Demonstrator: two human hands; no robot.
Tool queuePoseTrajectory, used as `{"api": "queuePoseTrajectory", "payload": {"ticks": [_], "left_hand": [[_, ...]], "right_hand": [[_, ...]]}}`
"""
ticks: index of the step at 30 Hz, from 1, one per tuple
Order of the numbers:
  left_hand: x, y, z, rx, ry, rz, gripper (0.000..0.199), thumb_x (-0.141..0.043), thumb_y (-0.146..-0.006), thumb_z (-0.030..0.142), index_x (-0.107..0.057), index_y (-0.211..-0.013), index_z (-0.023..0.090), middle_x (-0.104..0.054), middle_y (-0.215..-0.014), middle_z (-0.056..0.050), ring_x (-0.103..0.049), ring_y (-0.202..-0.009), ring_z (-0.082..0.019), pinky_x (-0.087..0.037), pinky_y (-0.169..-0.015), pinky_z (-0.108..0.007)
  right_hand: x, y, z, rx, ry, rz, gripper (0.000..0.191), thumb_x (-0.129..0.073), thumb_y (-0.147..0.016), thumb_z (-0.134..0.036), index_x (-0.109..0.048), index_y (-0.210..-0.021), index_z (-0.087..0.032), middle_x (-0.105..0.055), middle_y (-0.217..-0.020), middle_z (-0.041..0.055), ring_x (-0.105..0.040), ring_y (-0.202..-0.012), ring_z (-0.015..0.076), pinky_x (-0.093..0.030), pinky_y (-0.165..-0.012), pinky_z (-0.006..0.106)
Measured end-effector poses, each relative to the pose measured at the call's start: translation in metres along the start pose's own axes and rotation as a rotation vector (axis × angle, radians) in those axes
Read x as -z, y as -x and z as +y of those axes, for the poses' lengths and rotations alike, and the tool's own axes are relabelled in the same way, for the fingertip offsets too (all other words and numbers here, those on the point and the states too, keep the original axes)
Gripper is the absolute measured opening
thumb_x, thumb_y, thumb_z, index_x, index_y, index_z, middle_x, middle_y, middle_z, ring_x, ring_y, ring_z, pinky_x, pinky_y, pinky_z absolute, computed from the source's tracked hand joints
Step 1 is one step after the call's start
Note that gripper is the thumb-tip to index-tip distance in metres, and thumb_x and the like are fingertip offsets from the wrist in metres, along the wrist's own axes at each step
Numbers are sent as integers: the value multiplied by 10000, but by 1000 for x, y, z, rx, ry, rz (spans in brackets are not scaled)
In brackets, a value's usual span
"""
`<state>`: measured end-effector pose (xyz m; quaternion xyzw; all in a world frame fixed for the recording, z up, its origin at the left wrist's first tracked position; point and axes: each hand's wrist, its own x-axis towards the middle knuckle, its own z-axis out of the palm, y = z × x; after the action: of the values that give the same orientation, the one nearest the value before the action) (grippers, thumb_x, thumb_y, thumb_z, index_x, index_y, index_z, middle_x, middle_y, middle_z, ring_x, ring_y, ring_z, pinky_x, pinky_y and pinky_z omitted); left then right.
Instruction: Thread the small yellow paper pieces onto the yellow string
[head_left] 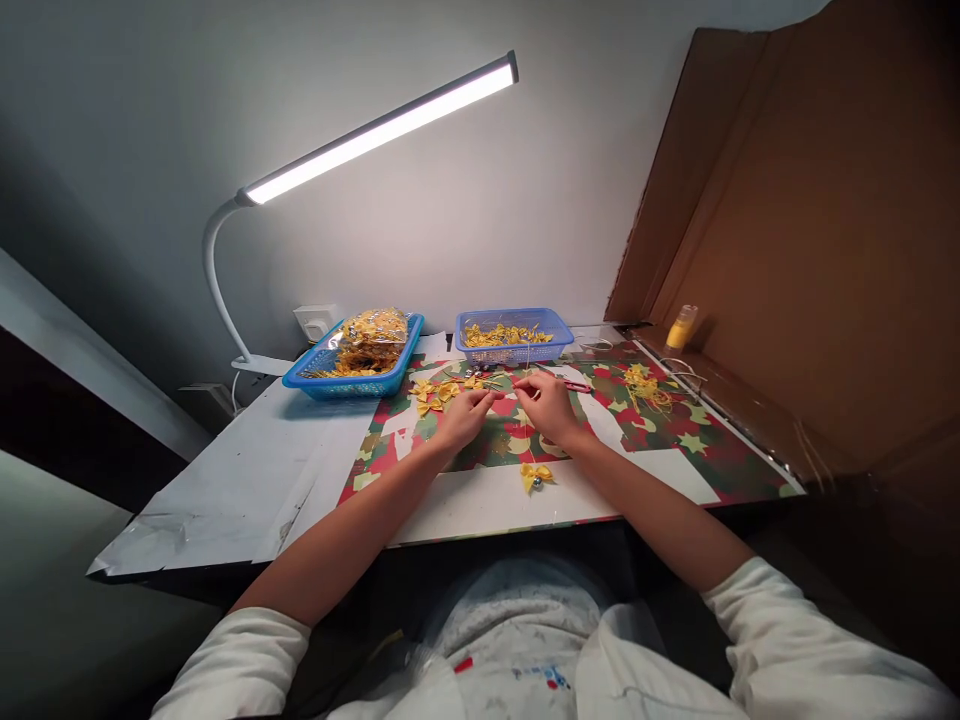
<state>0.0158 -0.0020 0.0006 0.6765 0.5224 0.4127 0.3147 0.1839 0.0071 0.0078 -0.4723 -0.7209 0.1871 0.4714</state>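
Note:
My left hand (466,416) and my right hand (547,407) are close together above the patterned sheet, each with thumb and fingers pinched. A thin yellow cord (524,430) runs from my right fingers down to a yellow ribbon bow (531,471) with a small silver bell (537,483), lying near the table's front edge. What my left fingertips pinch is too fine to make out. Several yellow bows (433,397) lie just beyond my left hand, with silver bells (474,372) by them. Partly behind my right hand is a red-handled tool (577,387).
A blue basket (352,386) at the left holds a plastic bag and golden pieces. The purple-blue basket (514,352) at the back contains yellow bows. Loose yellow cords (646,388) and a yellow-filled bottle (681,327) are at the right, beside cardboard (817,230). A lamp (382,130) hangs over the table.

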Motion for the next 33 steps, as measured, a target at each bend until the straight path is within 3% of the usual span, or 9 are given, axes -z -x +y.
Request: {"api": "queuePoseTrajectory", "payload": {"ticks": [4, 11, 20, 27, 33], "left_hand": [[-5, 3, 2, 95, 223, -6, 367, -530, -790, 434, -738, -916, 159, -483, -523, 32, -430, -501, -107, -335, -504, -227], [-11, 2, 0, 92, 406, 76, 426, -662, -676, 525, -726, -874, 154, -640, -702, -25, -516, -596, -113, -421, -579, -244], [-14, 5, 3, 46, 434, 161, 315, -705, -679, 393, -742, -912, 185, -728, -816, -36, -602, -689, -144, -497, -696, -286], [-14, 7, 6, -7, 459, 137, 421, -726, -677, 387, -697, -1031, 160, -733, -825, -52, -652, -753, -168, -511, -720, -296], [-15, 5, 3, -38, 495, 140, 418, -752, -645, 381, -677, -987, 154, -738, -880, -77, -683, -861, -215, -519, -762, -322]], "right_hand": [[-2, 2, -1, -208, -320, -22, 133, -627, -708, -295, -665, -744, -172, -680, -726, 33, -605, -667, 164, -470, -639, 290], [-4, 3, -6, -377, -622, 13, 245, -744, -594, -360, -650, -704, -163, -660, -656, 16, -602, -628, 138, -506, -644, 288], [-9, 6, -7, -438, -740, 39, 312, -778, -571, -382, -599, -711, -168, -662, -662, 13, -622, -629, 137, -514, -643, 289], [-9, 8, -10, -430, -715, 61, 319, -789, -545, -364, -573, -685, -175, -643, -659, 2, -617, -652, 141, -507, -660, 289], [-12, 8, -9, -422, -755, 94, 328, -806, -500, -344, -574, -662, -179, -630, -654, -8, -604, -652, 141, -504, -660, 295]]}}
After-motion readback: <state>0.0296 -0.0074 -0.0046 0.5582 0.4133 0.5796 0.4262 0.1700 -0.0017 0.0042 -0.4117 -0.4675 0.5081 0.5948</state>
